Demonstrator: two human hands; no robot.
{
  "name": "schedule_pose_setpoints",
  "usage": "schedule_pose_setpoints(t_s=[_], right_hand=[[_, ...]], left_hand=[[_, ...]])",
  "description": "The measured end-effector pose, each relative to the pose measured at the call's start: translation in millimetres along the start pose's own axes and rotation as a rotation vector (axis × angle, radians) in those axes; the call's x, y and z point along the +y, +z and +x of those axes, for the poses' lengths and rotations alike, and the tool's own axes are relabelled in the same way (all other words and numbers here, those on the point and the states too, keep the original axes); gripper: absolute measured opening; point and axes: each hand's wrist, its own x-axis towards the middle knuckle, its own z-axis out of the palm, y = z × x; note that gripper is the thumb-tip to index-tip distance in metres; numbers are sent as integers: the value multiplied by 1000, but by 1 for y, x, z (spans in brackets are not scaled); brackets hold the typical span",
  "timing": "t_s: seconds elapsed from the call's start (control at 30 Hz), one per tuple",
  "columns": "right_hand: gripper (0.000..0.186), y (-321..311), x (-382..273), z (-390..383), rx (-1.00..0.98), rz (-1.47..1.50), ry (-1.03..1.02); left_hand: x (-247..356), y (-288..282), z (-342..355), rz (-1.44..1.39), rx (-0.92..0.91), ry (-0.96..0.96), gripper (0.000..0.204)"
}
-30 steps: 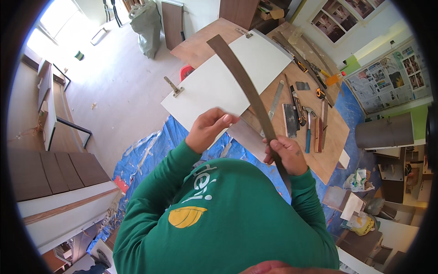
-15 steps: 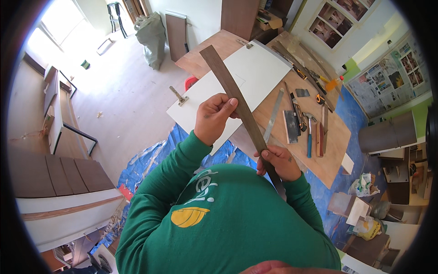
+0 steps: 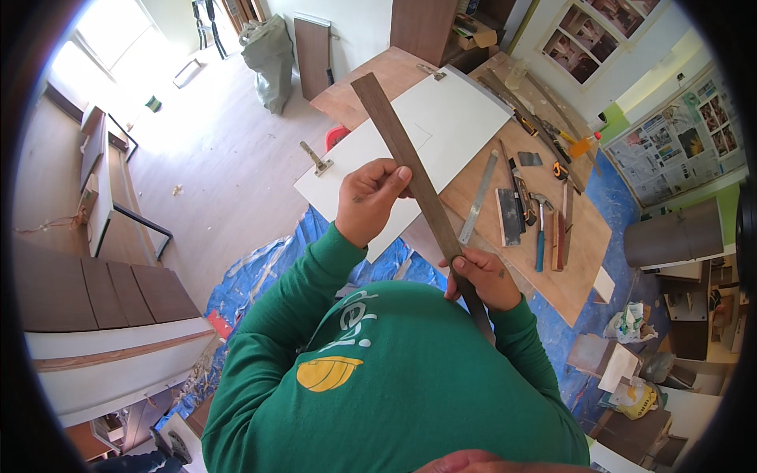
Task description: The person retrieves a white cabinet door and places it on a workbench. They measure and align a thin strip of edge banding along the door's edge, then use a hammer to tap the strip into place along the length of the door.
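Note:
A long, narrow strip of dark brown wood (image 3: pixel 432 201) slants across the view, held up between my hands above the near side of the workbench. My left hand (image 3: pixel 371 197) pinches it around its middle, thumb on the face and fingers behind. Lower down, my right hand (image 3: pixel 482 277) grips it close to my belly, its thumb on top. Beneath the strip's upper part lies a white board (image 3: pixel 465 106) with faint pencil lines, with a metal clamp (image 3: pixel 317 160) at its left edge and another clamp (image 3: pixel 431 72) at its far edge.
On the plywood bench (image 3: pixel 579 229) lie a steel ruler (image 3: pixel 479 197), a hammer (image 3: pixel 541 236), a sanding block (image 3: pixel 509 215) and a tape measure (image 3: pixel 561 171). Blue sheeting (image 3: pixel 272 264) covers floor around the bench. A grey sack (image 3: pixel 268 63) stands behind; a cabinet panel unit (image 3: pixel 102 296) is at left.
The view has shifted slightly, so the bench and room sit a little differently in it. Both hands keep the same hold on the wooden strip.

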Motion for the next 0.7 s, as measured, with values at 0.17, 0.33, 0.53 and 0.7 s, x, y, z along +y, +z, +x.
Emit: schedule_pose_setpoints(t_s=[0.17, 0.33, 0.53, 0.7], right_hand=[[29, 0, 5, 0, -10, -4, 4], [28, -1, 6, -4, 8, 2, -9], [31, -5, 7, -3, -11, -5, -38], [29, -5, 1, -3, -18, -7, -40]], left_hand=[[14, -21, 26, -6, 233, 133, 22], [35, -37, 44, -30, 289, 202, 20], [39, -39, 46, 44, 315, 267, 21], [42, -46, 48, 144, 320, 309, 22]])
